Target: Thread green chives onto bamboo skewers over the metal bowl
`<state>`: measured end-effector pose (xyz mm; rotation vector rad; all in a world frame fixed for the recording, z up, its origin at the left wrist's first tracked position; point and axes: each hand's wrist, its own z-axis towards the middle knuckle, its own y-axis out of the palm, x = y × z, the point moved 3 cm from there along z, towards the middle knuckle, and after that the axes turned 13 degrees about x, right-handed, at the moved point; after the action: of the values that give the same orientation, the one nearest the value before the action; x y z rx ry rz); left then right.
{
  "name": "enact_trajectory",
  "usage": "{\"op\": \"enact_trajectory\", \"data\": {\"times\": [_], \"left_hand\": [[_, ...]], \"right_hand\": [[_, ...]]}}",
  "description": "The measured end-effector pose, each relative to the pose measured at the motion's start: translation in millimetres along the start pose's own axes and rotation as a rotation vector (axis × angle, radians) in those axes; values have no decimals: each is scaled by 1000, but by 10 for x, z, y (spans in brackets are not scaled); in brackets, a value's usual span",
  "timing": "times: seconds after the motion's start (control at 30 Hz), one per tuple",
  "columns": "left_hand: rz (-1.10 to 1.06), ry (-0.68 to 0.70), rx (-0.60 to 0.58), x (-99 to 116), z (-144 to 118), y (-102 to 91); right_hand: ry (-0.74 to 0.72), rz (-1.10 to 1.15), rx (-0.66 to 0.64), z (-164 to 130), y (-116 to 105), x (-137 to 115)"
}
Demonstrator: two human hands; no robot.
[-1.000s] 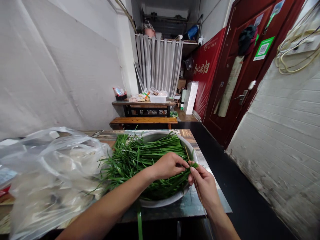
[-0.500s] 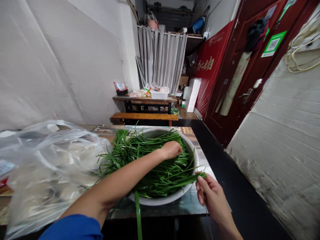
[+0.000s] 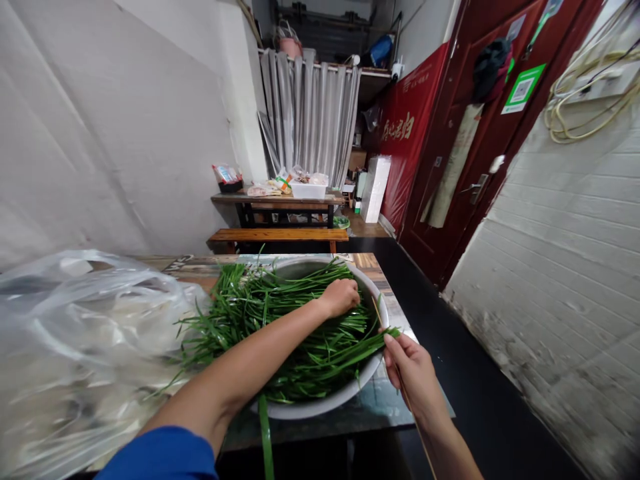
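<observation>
A large metal basin holds a heap of long green garlic chives, and many blades spill over its left side. My left hand reaches across the basin with its fingers curled closed on the chives near the far right; the fingertips are partly hidden. At the basin's right rim, my right hand pinches the ends of a small bunch of chives between thumb and fingers. The same hand also has a thin stick, like a skewer, slanting through its grip. One blade hangs over the near rim.
The basin stands on a patterned table, near its right edge. A bulging clear plastic bag is to the left. Ahead are a wooden bench and another table with a white container. A red door stands at right.
The view has shifted slightly right. The stick in my right hand now shows clearly, its tip raised above the rim. My left hand's fingers look more tightly curled.
</observation>
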<state>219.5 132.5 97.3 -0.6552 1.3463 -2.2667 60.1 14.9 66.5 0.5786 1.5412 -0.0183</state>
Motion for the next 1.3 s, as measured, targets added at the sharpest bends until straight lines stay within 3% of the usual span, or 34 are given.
{"op": "enact_trajectory", "data": {"times": [0.13, 0.23, 0.33, 0.63, 1.3], "left_hand": [[-307, -202, 172, 69, 0, -137], [-549, -430, 162, 147, -22, -204], [-716, -546, 137, 233, -64, -237], [-736, -591, 189, 349, -123, -286], [-615, -513, 232, 361, -158, -299]], "right_hand": [[-3, -9, 0, 12, 18, -24], [4, -10, 5, 32, 36, -54], [3, -4, 13, 50, 60, -71], [19, 14, 19, 48, 82, -58], [10, 3, 15, 43, 82, -53]]}}
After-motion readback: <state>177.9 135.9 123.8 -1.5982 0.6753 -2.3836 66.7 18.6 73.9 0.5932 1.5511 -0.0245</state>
